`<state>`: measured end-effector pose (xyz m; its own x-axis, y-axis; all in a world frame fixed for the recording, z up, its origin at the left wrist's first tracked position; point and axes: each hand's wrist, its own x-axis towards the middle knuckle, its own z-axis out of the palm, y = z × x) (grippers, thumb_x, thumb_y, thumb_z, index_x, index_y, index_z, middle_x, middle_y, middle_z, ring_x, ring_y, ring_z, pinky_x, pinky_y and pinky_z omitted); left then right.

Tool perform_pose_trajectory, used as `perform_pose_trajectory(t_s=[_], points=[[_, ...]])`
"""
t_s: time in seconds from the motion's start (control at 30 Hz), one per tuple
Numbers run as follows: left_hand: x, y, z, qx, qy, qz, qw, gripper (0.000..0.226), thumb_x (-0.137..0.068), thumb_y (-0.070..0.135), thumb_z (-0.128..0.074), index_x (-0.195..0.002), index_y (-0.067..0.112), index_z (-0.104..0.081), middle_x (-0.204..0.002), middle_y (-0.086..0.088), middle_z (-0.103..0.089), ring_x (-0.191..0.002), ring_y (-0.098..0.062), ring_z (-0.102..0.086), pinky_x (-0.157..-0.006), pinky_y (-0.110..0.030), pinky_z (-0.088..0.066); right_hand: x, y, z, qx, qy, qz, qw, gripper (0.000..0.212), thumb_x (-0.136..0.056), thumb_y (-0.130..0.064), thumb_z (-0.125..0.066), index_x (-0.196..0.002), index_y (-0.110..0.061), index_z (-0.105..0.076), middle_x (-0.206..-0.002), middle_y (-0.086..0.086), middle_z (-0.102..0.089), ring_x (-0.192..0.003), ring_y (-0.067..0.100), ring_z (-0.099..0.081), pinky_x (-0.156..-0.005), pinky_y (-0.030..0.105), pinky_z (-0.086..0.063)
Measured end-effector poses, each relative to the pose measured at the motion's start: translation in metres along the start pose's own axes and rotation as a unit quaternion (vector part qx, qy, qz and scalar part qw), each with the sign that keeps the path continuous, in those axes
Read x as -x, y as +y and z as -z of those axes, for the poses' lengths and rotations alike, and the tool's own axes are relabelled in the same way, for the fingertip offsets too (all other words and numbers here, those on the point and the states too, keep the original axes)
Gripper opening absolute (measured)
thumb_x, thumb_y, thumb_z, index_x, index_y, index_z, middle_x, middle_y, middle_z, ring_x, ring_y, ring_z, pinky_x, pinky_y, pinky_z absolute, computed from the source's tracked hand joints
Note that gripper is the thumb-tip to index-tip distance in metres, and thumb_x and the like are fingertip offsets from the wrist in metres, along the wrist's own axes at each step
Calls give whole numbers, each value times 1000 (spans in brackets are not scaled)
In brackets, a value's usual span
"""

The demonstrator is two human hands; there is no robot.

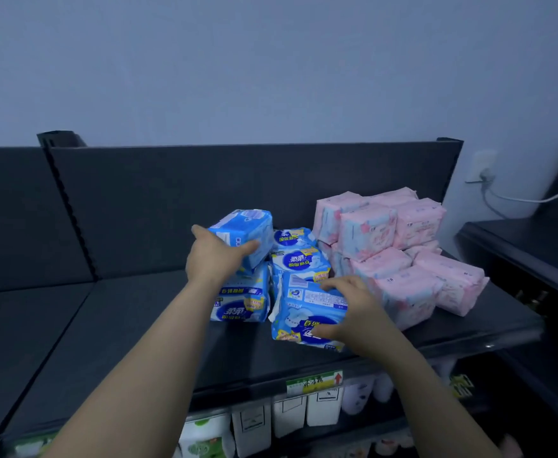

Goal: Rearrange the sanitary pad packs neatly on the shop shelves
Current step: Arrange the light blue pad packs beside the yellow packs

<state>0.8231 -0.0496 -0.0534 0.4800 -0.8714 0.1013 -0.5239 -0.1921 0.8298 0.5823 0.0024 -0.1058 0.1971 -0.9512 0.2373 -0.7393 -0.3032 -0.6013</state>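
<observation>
Several blue sanitary pad packs lie in a loose cluster on the dark top shelf [132, 319]. My left hand [215, 257] grips one blue pack [248, 231], tilted and raised above another blue pack [241, 300]. My right hand [350, 312] holds the front blue pack [304, 320] by its right end, and that pack rests on the shelf. Two more blue packs [299, 259] sit behind it. To the right stands a pile of several pink packs [400, 246], some stacked, some leaning.
The shelf's dark back panel [205, 193] rises behind the packs. A lower shelf holds white and green packages [205, 434] below a green price tag [314, 381]. A second dark shelf unit [529, 246] stands at the right, with a wall socket and cable [486, 176].
</observation>
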Motion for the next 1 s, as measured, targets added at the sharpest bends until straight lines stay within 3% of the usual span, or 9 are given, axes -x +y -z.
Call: perform_pose_trajectory(t_s=[0.23, 0.33, 0.4, 0.47, 0.57, 0.67, 0.77, 0.87, 1.0], points=[[21, -31, 36, 191, -71, -182, 962, 68, -66, 10, -86, -119, 33, -49, -116, 17, -58, -105, 5, -56, -80, -16, -47, 18, -12, 15, -14, 86, -21, 996, 63, -57, -26, -90, -105, -37, -51, -112, -6, -43, -92, 2, -49, -78, 12, -37], [31, -56, 45, 157, -73, -278, 945, 76, -67, -4, -80, -123, 37, -48, -143, 11, -35, -140, 3, -21, -102, -21, -42, 22, -14, 14, -18, 111, -36, 993, 63, -57, -23, -90, -106, -34, -52, -113, -1, -44, -92, 4, -46, -73, 9, -30], [39, -75, 47, 123, -73, -329, 933, 85, -68, -11, -76, -123, 46, -45, -153, 4, -19, -140, 12, -8, -98, -9, -39, 26, -16, 12, -14, 111, -41, 993, 63, -58, -23, -90, -107, -32, -53, -114, -1, -43, -91, 5, -45, -72, 11, -30], [46, -94, 46, 49, -52, -392, 917, 92, -69, -15, -70, -126, 50, -41, -157, 1, -9, -139, 7, -18, -97, -5, -35, 28, -19, 7, -9, 111, -51, 992, 63, -57, -23, -91, -109, -29, -55, -114, -1, -43, -91, 6, -47, -75, 14, -32], [56, -117, 44, -54, -40, -430, 900, 90, -69, -12, -69, -132, 44, -37, -157, 4, -2, -139, -19, -29, -92, -27, -46, 29, -25, -5, -3, 112, -63, 992, 64, -57, -22, -90, -112, -24, -58, -113, 0, -43, -91, 9, -48, -79, 21, -34], [65, -133, 48, -86, -68, -447, 888, 78, -66, 11, -81, -126, 39, -40, -157, 9, 4, -137, -13, -27, -88, -23, -43, 29, -27, -16, 13, 111, -80, 991, 66, -58, -23, -90, -116, -23, -58, -115, -1, -41, -93, 12, -50, -83, 25, -39], [71, -144, 49, -75, -148, -412, 896, 54, -68, 46, -78, -110, 41, -43, -155, 14, 0, -138, -3, -21, -98, -23, -38, 31, -27, -24, 25, 106, -91, 990, 68, -58, -27, -89, -118, -24, -58, -117, 0, -41, -98, 14, -51, -87, 27, -41], [74, -140, 43, 22, -140, -312, 939, 34, -80, 56, -64, -97, 38, -42, -137, 7, -36, -131, -10, -38, -103, -39, -42, 34, -30, -27, 31, 105, -94, 990, 68, -60, -29, -89, -119, -24, -57, -117, -2, -39, -102, 16, -52, -89, 29, -43], [64, -133, 45, 76, -167, -140, 973, 95, -71, 45, -81, -145, 35, -24, -136, 13, -34, -125, -5, -42, -104, -30, -39, 38, -34, -22, 15, 112, -96, 989, 69, -61, -26, -88, -122, -22, -56, -117, -3, -38, -99, 11, -48, -87, 26, -40]])
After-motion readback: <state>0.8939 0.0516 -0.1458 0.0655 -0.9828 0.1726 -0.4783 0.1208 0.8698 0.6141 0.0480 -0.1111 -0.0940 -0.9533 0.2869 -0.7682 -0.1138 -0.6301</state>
